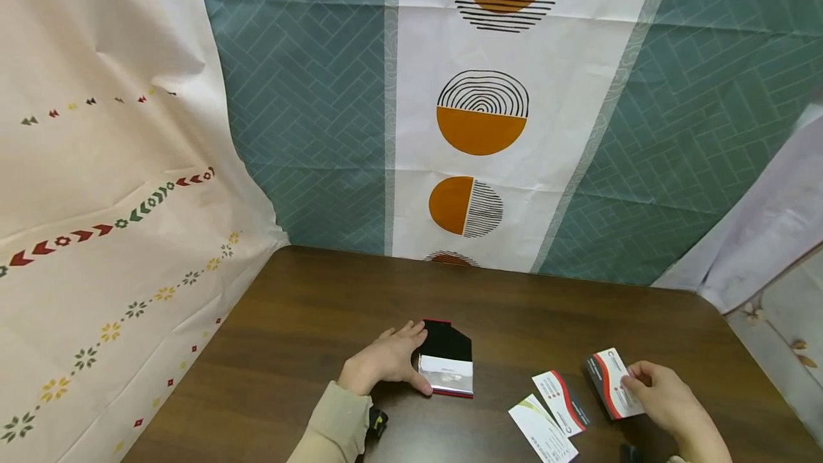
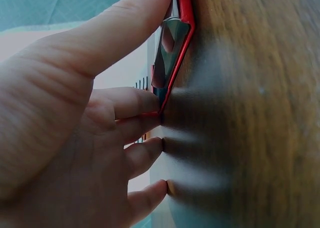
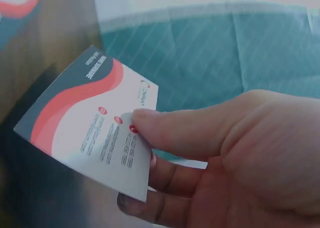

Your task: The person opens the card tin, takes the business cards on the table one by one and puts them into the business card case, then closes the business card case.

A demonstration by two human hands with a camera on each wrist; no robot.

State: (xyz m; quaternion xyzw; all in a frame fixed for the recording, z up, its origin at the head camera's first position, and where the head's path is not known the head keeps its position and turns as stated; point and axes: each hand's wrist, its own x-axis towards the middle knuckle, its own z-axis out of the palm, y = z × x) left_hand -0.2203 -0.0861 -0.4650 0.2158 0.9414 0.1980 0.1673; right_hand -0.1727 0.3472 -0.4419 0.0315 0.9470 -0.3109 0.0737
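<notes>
A business card holder lies unfolded on the table, red at its edges and black inside. Its shiny pocket has a white card strip along the top. My left hand rests at its left side, thumb at the near corner and spread fingers by the far one. In the left wrist view the thumb touches the red-edged holder and the fingertips reach the tabletop. My right hand pinches a business card, white with a red wave and dark end, tilted above the table.
Two more business cards lie between the hands: a red-and-dark one overlapping a white one with a green corner. The brown table ends at a teal and white cloth behind. A patterned cream cloth hangs at left.
</notes>
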